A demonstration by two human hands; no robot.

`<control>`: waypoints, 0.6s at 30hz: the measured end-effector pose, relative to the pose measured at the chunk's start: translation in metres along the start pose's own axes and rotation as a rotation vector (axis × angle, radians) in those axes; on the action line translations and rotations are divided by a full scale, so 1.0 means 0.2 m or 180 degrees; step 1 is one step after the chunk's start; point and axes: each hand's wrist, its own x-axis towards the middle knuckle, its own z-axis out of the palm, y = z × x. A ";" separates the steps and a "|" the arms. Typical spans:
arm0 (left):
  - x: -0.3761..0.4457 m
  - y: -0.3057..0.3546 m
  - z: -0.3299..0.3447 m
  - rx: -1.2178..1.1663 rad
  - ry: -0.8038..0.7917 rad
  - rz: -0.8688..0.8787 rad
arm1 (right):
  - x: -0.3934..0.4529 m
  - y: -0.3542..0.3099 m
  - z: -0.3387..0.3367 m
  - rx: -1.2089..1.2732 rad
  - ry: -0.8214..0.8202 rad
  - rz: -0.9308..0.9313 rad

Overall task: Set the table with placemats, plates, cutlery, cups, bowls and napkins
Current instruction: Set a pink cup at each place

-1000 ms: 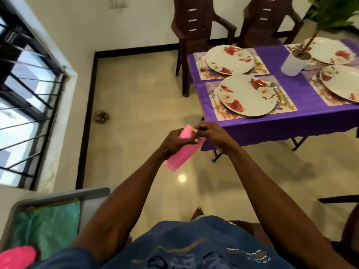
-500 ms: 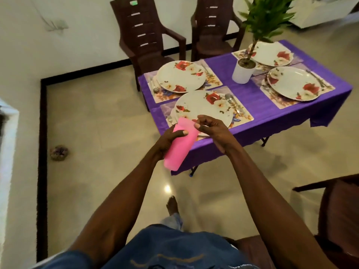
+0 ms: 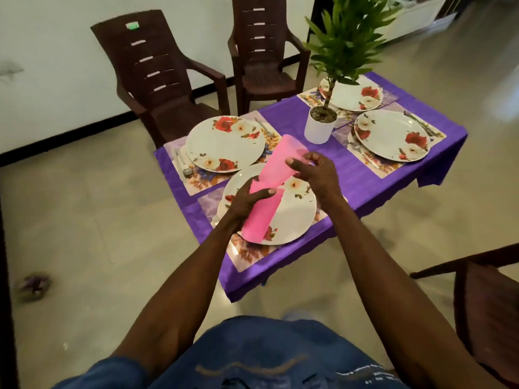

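Observation:
My left hand (image 3: 247, 200) grips the lower pink cup (image 3: 259, 220) of a nested stack, held over the nearest floral plate (image 3: 292, 220). Thumb and fingers of my right hand (image 3: 314, 175) pinch the rim of the upper pink cup (image 3: 280, 161), which is partly drawn out of the lower one. The purple-clothed table (image 3: 365, 175) carries several floral plates on placemats: one at the far left (image 3: 224, 141), one at the right (image 3: 393, 133), one behind the plant (image 3: 362, 96). Cutlery (image 3: 182, 164) lies beside the plates.
A white pot with a green plant (image 3: 320, 127) stands mid-table. Two brown plastic chairs (image 3: 157, 80) (image 3: 264, 51) sit behind the table, and another chair (image 3: 488, 299) is at my right. A small object (image 3: 32, 284) lies on the tiled floor at left.
I have stepped closer to the table and the hands now hang over the near plate. The right hand has pulled the top cup partway out of the stack.

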 end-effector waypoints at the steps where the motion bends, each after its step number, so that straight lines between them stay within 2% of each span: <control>1: 0.05 0.00 0.00 0.0000 0.0099 0.0003 | 0.06 -0.02 -0.01 -0.0110 0.0187 -0.0168; 4: 0.16 -0.02 0.02 0.0033 0.0404 -0.0046 | 0.25 -0.01 -0.02 -0.0619 0.0528 -0.0464; 7: 0.24 -0.05 0.05 -0.0045 0.0692 -0.0052 | 0.44 0.03 -0.04 -0.0812 0.0565 -0.0538; 14: 0.46 -0.03 0.15 -0.0367 0.1432 -0.0106 | 0.96 0.23 -0.11 -0.1387 0.0148 -0.0405; 18: 0.59 0.00 0.29 -0.0451 0.1690 0.0002 | 1.13 0.30 -0.14 -0.1580 -0.0240 -0.0390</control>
